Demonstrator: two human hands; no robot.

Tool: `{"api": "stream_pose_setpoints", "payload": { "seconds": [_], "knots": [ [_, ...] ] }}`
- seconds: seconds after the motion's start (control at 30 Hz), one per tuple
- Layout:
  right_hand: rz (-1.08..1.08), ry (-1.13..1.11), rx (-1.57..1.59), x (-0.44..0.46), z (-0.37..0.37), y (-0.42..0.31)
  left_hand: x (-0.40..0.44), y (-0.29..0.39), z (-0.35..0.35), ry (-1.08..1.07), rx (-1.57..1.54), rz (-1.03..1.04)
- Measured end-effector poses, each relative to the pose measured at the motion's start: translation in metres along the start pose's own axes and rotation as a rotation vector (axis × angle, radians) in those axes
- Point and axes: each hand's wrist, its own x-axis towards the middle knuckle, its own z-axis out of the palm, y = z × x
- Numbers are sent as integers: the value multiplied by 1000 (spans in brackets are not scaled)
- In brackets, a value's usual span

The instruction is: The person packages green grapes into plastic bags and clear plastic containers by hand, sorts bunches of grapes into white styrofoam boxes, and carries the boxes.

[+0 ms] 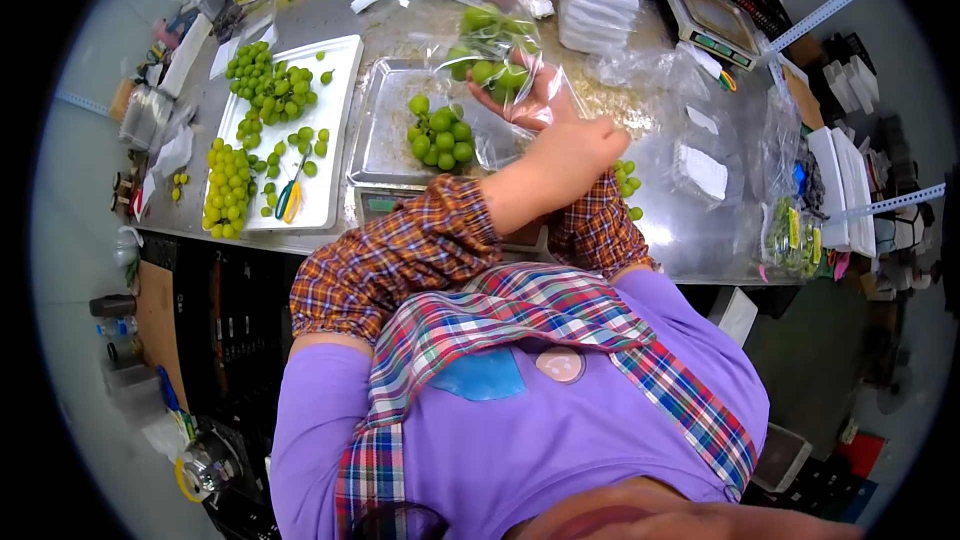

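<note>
"Where's the bag of grapes?"

"The clear bag (487, 35) is at twelve o'clock, with green grapes inside. The right hand (540, 100) is spread beneath it, palm up; the left hand (575, 160) is curled closed close by. I cannot tell whether its fingers pinch any film."

"How far along does it look?"

"Partway, I'd judge. Fruit is inside the film, but I can't make out any seal on it. A small bare bunch (440, 136) sits on the scale (385, 145) at eleven, outside any bag."

"And other fruit?"

"Plenty unpacked. The white tray (338, 130) at ten carries large bunches (270, 90) and loose grapes, with scissors (291, 202) lying among them. A few more grapes (626, 178) show at two, just beside the right sleeve (598, 225)."

"What stands in the way?"

"The arms cross: the left wrist passes over the right and hides part of it. The left sleeve (400, 250) covers the scale's near right corner. Glare on the film blurs the bag's edges too."

"Farther out on the counter (680, 240)?"

"Stacked clear containers (600, 5) at one, a second scale (708, 20) between one and two, and crumpled plastic (650, 75) below them."
</note>
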Motion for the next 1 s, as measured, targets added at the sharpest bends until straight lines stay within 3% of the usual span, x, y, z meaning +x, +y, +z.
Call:
{"api": "stream_pose_setpoints", "payload": {
  "seconds": [0.07,0.17,0.23,0.33,0.4,0.53,0.63,0.67,0.77,1.0],
  "knots": [
    [-214,-105,9,-10,16,9,-8,-3,-15,198,-3,9],
    [-669,-162,-230,-20,9,38,-39,-5,-45,442,52,-63],
    [-362,-152,28,-6,-2,1,-60,-20,-47,668,39,-192],
    [-214,-341,214,-9,-4,-2,-68,-44,-27,766,-333,-612],
    [-107,-447,330,-13,8,-2,-67,-48,-12,722,-571,-692],
    [-133,-461,312,-17,19,0,-62,-47,-6,470,-895,-775],
    [-259,-404,205,-25,36,3,-69,-47,10,269,-951,-730],
    [-258,-389,203,-27,42,4,-70,-39,8,129,-910,-751],
    [-323,-330,104,-23,40,3,-72,-28,12,255,-863,-653],
    [-363,-182,108,-6,19,2,-75,-10,5,177,-567,-611]
  ]
}}
